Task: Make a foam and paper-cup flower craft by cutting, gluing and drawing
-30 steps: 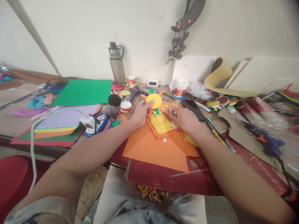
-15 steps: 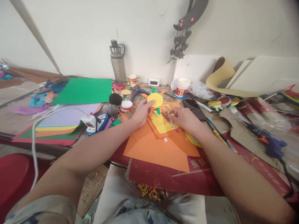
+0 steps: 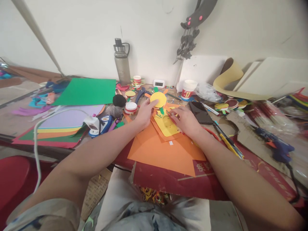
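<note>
My left hand [image 3: 144,113] pinches a yellow paper disc [image 3: 158,99] between thumb and fingers. Orange and green paper strips stick out around the disc's edge like rays. Close to its lower right, my right hand [image 3: 184,119] has its thumb and fingertips drawn together; what they hold, if anything, is too small to make out. Beneath both hands lies a yellow paper sheet [image 3: 168,125] with small scraps on it, on top of larger orange sheets [image 3: 163,152]. A red curved handle-like piece [image 3: 212,131] shows beside my right wrist.
Left are a green sheet [image 3: 88,92], stacked coloured paper [image 3: 64,123] and a blue-and-white device [image 3: 103,125]. Behind stand a bottle [image 3: 122,65], a small clock [image 3: 159,83] and paper cups [image 3: 189,89]. Right are a phone [image 3: 201,112], a yellow cutter [image 3: 229,144] and a glue gun [image 3: 275,144].
My right hand has let go of a slim tool that lay over the yellow sheet, and its fingertips are nearer the disc. A red handle-like piece now shows by my right wrist. The disc has turned slightly.
</note>
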`<state>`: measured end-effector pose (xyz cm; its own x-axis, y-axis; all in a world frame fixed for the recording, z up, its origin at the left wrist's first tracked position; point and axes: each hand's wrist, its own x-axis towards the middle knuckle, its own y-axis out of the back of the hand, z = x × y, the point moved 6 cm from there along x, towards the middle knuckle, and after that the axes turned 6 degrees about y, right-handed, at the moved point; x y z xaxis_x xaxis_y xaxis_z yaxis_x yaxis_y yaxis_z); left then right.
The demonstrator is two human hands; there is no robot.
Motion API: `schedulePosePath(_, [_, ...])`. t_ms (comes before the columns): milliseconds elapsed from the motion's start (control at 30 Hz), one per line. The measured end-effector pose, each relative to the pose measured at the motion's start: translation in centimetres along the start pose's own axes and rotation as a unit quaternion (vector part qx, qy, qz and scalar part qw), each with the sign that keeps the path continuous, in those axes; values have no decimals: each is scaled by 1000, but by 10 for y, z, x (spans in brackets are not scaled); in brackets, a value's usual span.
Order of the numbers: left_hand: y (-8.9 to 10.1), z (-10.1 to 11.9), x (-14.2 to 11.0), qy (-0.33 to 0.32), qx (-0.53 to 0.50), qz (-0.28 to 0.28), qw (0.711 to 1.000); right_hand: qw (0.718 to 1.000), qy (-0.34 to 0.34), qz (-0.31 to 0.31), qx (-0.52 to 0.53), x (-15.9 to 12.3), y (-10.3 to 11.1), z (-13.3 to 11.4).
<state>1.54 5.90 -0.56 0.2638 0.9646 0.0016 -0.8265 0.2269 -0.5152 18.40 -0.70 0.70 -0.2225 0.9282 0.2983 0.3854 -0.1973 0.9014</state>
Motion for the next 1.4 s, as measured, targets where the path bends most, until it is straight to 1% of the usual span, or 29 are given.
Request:
schedulePosePath(100, [5,-2,5,-11,-5,16,1000,999,4,-6,-35,5,-3,-1])
schedulePosePath(267, [12,-2,12,-44,-11,39,998,991,13,-64,-120,15,-8,-14])
schedulePosePath(433, [16,-5,12,-54,-3,52,997,973,7,-121,-198,19,-16,-24])
schedulePosePath(567, [17,-8,12,-53,2,53,997,969,1,-121,-216,25,-22,-30])
schedulePosePath(633, [17,-7,13,-63,-3,60,996,968,-7,-116,-221,28,-24,-29])
schedulePosePath(700, [17,-3,13,-77,-15,62,995,974,-21,-99,-205,31,-23,-24])
schedulePosePath(733, [18,0,14,-84,-22,63,994,980,-28,-77,-182,32,-20,-20])
schedulePosePath(800, [19,7,16,-98,-35,71,992,993,-37,1,-114,32,-11,-13])
schedulePosePath(867, [21,15,18,-109,-45,82,990,995,-33,84,-40,31,0,-6])
schedulePosePath(900, [22,18,18,-114,-50,87,988,994,-26,109,-10,31,3,-5])
schedulePosePath(933, [22,22,19,-117,-55,91,987,993,-18,118,15,31,5,-5])
schedulePosePath(1000, [23,26,20,-125,-69,99,985,994,0,104,46,33,4,-10])
schedulePosePath(1067, [24,30,20,-131,-81,106,982,995,10,82,52,36,2,-18])
schedulePosePath(1133, [24,32,20,-136,-91,105,981,999,-2,44,26,41,-2,-26])
schedulePosePath(1267, [22,34,19,-134,-96,100,981,996,-41,-67,-37,44,-17,-35])
schedulePosePath(1400, [22,33,19,-131,-87,104,982,989,-51,-118,-69,42,-30,-42])
